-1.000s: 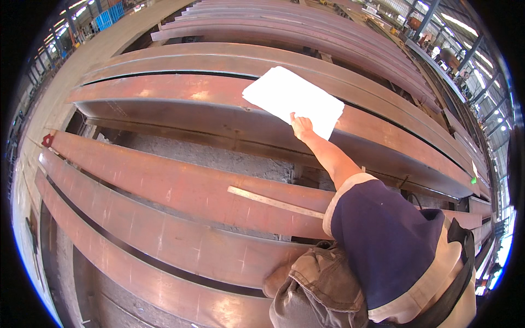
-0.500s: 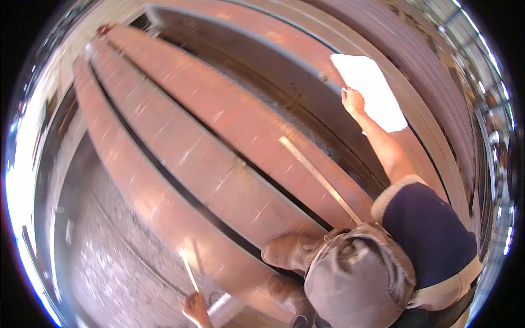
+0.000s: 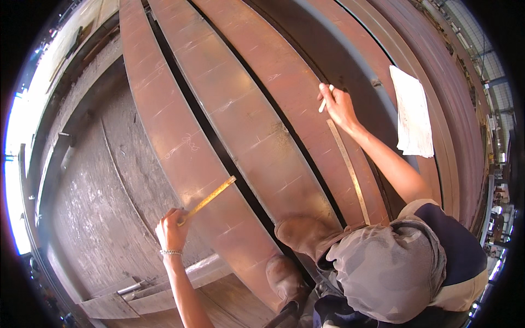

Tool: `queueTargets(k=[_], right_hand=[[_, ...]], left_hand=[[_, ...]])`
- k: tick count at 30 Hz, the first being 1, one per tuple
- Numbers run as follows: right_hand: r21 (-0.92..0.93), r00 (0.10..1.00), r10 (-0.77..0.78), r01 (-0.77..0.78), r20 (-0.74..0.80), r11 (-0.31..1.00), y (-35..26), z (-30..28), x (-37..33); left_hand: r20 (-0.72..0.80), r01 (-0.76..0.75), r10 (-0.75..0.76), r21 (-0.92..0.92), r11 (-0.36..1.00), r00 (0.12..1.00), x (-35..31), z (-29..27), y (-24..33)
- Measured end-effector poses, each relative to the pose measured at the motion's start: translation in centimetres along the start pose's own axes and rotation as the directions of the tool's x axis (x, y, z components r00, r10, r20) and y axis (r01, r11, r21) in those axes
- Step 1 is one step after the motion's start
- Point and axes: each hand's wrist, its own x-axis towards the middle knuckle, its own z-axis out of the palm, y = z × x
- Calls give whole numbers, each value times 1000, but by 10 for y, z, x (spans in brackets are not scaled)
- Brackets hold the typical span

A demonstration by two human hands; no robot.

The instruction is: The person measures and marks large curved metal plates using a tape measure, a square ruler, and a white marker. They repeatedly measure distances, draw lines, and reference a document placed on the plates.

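Observation:
My left hand, a beaded bracelet at its wrist, is closed round one end of a yellow measuring tape. The tape's free end reaches across the nearest rust-brown steel strip. Closed on a white stick of chalk, my right hand hovers over another steel strip farther right. Just below it a long, narrow measuring strip lies along the steel. Thin chalk-like marks cross the strips. White paper sheets rest to the right of my right forearm.
Dark gaps run between the long steel strips. Two brown boots stand on them, and a camouflage cap covers the lower right. A worn grey plate lies left. More long steel pieces line the right.
My right hand has left the paper and moved left over the steel with the chalk. My left hand has come up, the tape now reaching right. The whole view has shifted.

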Motion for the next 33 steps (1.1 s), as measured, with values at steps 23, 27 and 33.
queueTargets(k=[23,27,33], right_hand=[[424,785,38,-374,618,825,-46,54,-69],[423,778,28,-371,628,826,-49,56,-71],[421,757,26,-391,653,818,-53,57,-75]], left_hand=[[109,-14,13,6,1000,994,38,5,-27],[107,-11,7,35,999,994,39,6,-28],[91,-33,29,41,999,995,41,7,-31]])
